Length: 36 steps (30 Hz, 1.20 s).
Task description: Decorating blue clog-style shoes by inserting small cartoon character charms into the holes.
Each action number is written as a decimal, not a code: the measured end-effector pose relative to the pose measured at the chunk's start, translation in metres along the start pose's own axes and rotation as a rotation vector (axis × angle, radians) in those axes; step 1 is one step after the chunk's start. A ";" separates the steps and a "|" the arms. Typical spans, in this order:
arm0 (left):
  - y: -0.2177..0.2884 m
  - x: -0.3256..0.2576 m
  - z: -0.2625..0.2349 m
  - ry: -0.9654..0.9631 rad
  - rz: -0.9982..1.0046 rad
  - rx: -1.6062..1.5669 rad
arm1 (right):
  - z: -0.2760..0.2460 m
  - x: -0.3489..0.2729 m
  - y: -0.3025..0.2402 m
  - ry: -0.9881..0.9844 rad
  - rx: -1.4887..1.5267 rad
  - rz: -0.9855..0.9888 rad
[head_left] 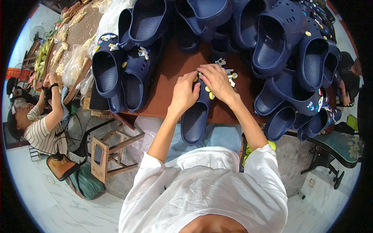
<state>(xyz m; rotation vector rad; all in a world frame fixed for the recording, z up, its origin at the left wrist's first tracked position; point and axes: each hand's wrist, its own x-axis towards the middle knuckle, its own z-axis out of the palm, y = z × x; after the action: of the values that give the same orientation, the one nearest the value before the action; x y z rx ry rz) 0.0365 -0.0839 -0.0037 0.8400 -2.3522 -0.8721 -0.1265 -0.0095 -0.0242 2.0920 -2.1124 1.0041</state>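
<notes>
Far L, a person in a striped top (44, 136) w/ arms raised. Next, a wood stool (101, 165), then some blue shoes (105, 75) on the brown table (167, 85). Mid: L hand (185, 92) is bent along the L side of one dark shoe (193, 122), up by the toe. Can't tell how tight. That shoe lies long-ways, toe pointing away & a bit R, heel past the table edge twd the white shirt (206, 186). R hand (218, 82) is bent over the toe top; tips partly hid, so can't tell if it's pinching smth. Toe's btwn both hands, neither clearly nearer. Just R: small toy bits (232, 82). Then a big shoe pile (270, 46).
</notes>
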 end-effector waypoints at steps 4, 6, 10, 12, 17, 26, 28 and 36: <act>0.003 0.007 0.006 -0.013 0.034 0.038 | -0.003 0.001 -0.004 0.052 -0.045 0.014; 0.003 0.009 0.007 -0.009 0.032 0.022 | -0.004 0.003 -0.005 0.100 -0.060 0.003; -0.001 0.016 0.009 -0.011 0.037 0.065 | 0.000 -0.001 0.000 0.088 0.065 0.123; -0.003 0.020 0.010 0.000 0.030 0.064 | 0.006 -0.005 0.003 0.113 0.076 0.130; -0.005 0.020 0.014 0.042 0.033 0.030 | 0.010 -0.027 0.014 0.329 0.204 0.463; -0.004 0.024 0.015 0.061 0.062 0.084 | -0.011 -0.025 0.003 0.202 0.061 0.047; -0.005 0.025 0.016 0.063 0.093 0.092 | -0.003 -0.027 0.011 0.163 0.076 0.004; -0.011 0.024 0.019 0.065 0.108 0.072 | 0.008 -0.012 0.028 0.185 0.136 0.038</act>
<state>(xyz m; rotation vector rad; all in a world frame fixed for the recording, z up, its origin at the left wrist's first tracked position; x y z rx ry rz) 0.0124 -0.0994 -0.0186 0.7500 -2.3608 -0.7092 -0.1472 -0.0042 -0.0476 1.9321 -2.0548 1.3245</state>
